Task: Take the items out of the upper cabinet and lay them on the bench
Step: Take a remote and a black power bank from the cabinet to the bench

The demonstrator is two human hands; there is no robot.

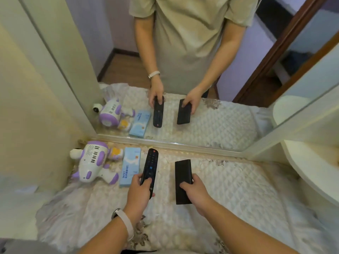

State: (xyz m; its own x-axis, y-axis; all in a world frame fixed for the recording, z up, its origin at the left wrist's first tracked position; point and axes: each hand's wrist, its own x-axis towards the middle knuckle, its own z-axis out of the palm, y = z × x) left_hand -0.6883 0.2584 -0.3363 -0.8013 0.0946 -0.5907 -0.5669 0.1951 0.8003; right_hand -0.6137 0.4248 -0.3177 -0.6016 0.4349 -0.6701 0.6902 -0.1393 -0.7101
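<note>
The left hand [138, 191] clamps a remote [150, 166], the right hand [195, 192] a black case [182, 173] (both grips closed), flat for laying on the bench [238, 189].

Open quilted worktop [238, 189] lay right of my right hand [196, 194]; at left, a toy robot [91, 162] and a blue pack [130, 166] crowded the corner, a mirror [211, 125] walled the back, a white rounded shelf [315, 173] bounded the right.

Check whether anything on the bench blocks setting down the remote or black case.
Nothing visible: left hand holds the remote, right hand the black case, over bare quilt; the blue packet lies beside the remote.
</note>
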